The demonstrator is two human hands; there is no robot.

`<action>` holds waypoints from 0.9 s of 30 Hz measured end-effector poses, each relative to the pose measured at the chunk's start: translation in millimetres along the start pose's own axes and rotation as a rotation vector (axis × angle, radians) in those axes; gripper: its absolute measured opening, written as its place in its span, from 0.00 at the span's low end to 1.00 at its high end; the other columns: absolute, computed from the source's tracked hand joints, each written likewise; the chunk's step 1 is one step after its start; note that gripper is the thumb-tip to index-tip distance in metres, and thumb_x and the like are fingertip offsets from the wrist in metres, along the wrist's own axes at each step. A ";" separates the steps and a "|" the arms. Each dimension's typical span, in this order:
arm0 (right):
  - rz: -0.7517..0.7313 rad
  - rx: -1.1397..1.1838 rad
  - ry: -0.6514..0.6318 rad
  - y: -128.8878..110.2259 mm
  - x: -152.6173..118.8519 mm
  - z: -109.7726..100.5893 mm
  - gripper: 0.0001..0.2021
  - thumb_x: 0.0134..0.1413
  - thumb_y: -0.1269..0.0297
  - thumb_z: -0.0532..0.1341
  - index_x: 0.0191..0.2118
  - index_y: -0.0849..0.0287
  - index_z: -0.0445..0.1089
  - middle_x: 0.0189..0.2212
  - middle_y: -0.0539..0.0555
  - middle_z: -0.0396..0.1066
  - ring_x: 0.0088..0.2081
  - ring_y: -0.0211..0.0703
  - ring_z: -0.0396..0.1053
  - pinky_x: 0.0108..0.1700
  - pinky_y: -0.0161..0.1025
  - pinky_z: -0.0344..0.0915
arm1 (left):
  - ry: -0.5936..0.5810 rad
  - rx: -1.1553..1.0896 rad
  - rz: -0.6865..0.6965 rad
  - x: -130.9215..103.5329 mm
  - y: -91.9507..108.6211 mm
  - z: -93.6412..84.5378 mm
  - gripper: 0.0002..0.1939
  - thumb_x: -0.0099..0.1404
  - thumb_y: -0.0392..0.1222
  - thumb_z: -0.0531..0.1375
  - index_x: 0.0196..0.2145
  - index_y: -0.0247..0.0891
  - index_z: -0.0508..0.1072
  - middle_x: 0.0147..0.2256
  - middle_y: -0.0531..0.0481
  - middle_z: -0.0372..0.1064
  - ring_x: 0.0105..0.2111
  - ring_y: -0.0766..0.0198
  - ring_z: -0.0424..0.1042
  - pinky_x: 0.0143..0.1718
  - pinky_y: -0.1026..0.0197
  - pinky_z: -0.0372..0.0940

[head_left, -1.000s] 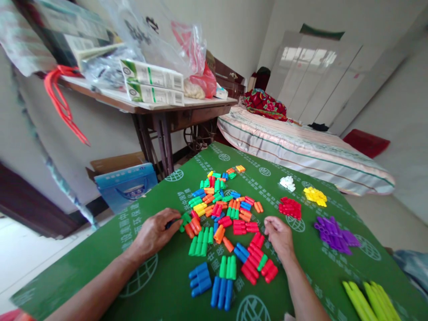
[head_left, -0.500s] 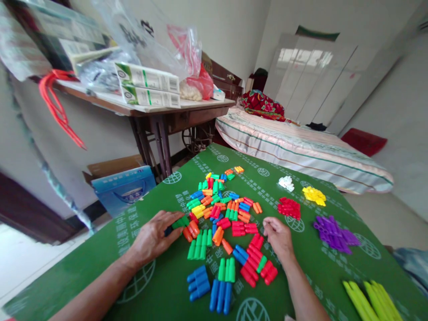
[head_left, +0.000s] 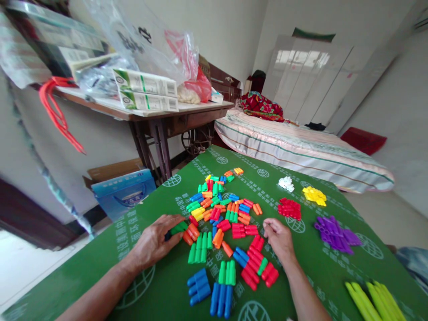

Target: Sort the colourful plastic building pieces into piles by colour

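My left hand rests at the left edge of the pile, thumb and fingers closed around a green bullet-shaped plastic piece. Part of a dark blue piece shows under its fingers. Just beyond the fingertips lie orange pieces and a row of green pieces. My right hand is on the right side with its fingers curled together; what they hold, if anything, is hidden. Nearest to it are joined red pieces. Closer to me are blue pieces joined to green ones.
Sorted piles of white, yellow, red, purple and lime-green pieces lie along the right of the green tabletop. Beyond are a bed and a side table with boxes and bags.
The view has shifted slightly. My left thumb and forefinger show a little more of the green piece between them. My right hand has hardly moved, and the piles stay put.
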State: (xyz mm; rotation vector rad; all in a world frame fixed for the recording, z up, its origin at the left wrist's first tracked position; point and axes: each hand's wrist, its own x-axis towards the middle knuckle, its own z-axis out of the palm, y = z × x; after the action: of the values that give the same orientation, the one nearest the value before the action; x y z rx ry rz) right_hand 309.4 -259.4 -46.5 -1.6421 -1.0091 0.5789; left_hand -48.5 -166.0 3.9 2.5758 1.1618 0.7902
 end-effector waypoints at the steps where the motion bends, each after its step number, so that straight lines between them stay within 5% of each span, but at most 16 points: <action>1: 0.003 -0.003 -0.002 0.1 -0.1 -0.1 0.18 0.46 0.49 0.59 0.33 0.60 0.72 0.16 0.46 0.64 0.16 0.35 0.58 0.17 0.31 0.52 | 0.003 -0.008 -0.003 -0.1 0.7 -0.6 0.19 0.59 0.51 0.56 0.46 0.42 0.72 0.43 0.47 0.74 0.43 0.59 0.73 0.44 0.61 0.68; 16: 0.014 -0.026 0.017 2.5 -1.0 -1.5 0.20 0.44 0.48 0.60 0.34 0.61 0.72 0.17 0.48 0.67 0.17 0.36 0.60 0.18 0.32 0.54 | -0.018 -0.101 -0.097 -3.9 1.1 -3.1 0.17 0.58 0.47 0.57 0.44 0.40 0.73 0.41 0.47 0.74 0.39 0.59 0.73 0.41 0.60 0.69; 27: -0.001 -0.018 0.024 0.5 -1.4 -1.5 0.20 0.44 0.47 0.60 0.33 0.61 0.72 0.16 0.48 0.67 0.16 0.36 0.60 0.18 0.33 0.54 | 0.029 -0.319 -0.231 -2.2 13.2 1.7 0.28 0.53 0.42 0.60 0.53 0.40 0.63 0.38 0.49 0.74 0.35 0.62 0.73 0.36 0.61 0.70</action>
State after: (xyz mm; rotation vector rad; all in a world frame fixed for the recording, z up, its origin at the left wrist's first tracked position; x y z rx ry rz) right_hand 310.0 -261.5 -46.8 -1.6606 -0.9998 0.5502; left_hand -40.4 -176.3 6.8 2.1364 1.2029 0.8804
